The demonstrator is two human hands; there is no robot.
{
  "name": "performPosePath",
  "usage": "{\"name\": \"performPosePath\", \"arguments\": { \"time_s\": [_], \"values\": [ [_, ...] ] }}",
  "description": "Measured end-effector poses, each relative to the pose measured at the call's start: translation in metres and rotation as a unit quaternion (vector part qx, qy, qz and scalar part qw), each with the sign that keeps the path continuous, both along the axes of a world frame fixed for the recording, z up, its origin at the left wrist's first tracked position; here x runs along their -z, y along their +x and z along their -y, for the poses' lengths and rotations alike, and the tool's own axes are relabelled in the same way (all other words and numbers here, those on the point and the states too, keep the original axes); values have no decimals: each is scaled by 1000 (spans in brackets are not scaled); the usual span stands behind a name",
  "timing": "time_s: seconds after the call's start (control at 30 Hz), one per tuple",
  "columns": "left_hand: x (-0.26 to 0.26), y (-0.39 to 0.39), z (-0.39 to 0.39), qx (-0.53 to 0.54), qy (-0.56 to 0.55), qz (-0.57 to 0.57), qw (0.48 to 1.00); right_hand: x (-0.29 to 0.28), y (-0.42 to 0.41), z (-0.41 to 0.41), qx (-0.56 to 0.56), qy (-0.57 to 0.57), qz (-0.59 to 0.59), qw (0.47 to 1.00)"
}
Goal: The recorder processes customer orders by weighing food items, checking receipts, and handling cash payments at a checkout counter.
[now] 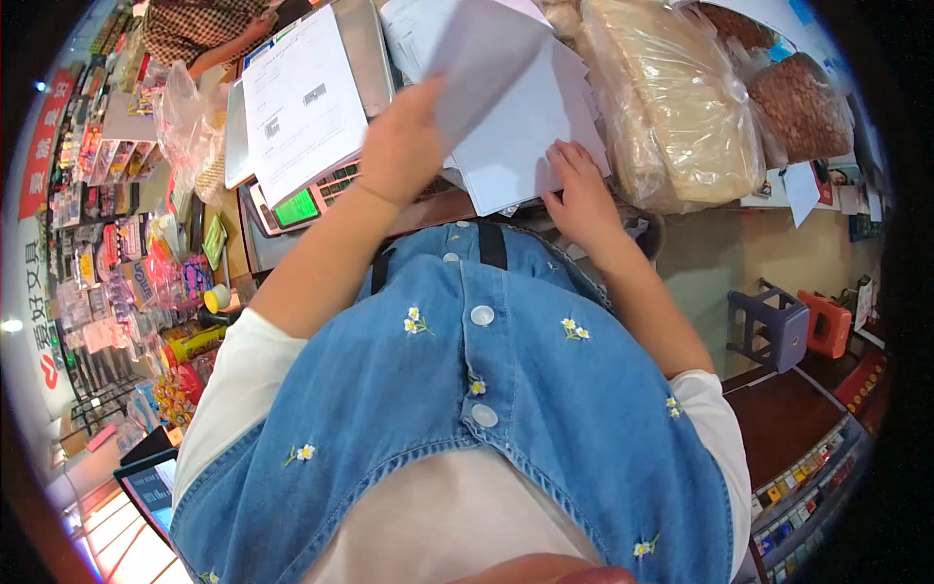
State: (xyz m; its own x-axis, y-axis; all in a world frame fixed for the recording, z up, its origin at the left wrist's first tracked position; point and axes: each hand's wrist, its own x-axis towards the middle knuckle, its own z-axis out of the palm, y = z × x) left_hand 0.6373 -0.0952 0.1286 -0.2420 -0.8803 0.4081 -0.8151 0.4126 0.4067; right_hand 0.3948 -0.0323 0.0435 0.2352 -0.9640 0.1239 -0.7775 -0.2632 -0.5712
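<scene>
My left hand point(406, 142) grips a blurred sheet of paper point(490, 69) by its near left corner. That sheet is raised and tilted over a stack of white paper point(522, 139). On the stack's near right corner rests my right hand point(580, 186), fingers on top and thumb apart. Left of the stack lies a pile of printed sheets point(303, 109) bearing writing and printed codes. The pile partly covers a calculator point(306, 204) with a lit green display. More printed sheets point(408, 36) lie beyond, partly hidden by the raised sheet.
Large clear plastic packages point(678, 102) of pale contents stand right of the paper, beside a bag of brown pieces point(803, 106). Two plastic stools, blue point(770, 325) and orange point(826, 325), are at right. Crowded merchandise shelves point(117, 255) line the left. A person's arm point(233, 47) shows at upper left.
</scene>
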Motion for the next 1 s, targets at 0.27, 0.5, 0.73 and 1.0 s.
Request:
{"name": "performPosePath", "arguments": {
  "time_s": [0.27,0.5,0.73,1.0],
  "values": [
    [-72,27,3,-64,-78,41,994,-8,-10,6,-30,10,-38,999],
    [-74,20,-3,-49,-80,36,995,-5,8,22,170,2,-79,982],
    [-65,20,-5,-46,-98,1,994,-14,17,26,204,55,-108,971],
    [-66,29,-7,-31,-42,-9,999,-7,22,19,246,59,-96,963]
  ]
}}
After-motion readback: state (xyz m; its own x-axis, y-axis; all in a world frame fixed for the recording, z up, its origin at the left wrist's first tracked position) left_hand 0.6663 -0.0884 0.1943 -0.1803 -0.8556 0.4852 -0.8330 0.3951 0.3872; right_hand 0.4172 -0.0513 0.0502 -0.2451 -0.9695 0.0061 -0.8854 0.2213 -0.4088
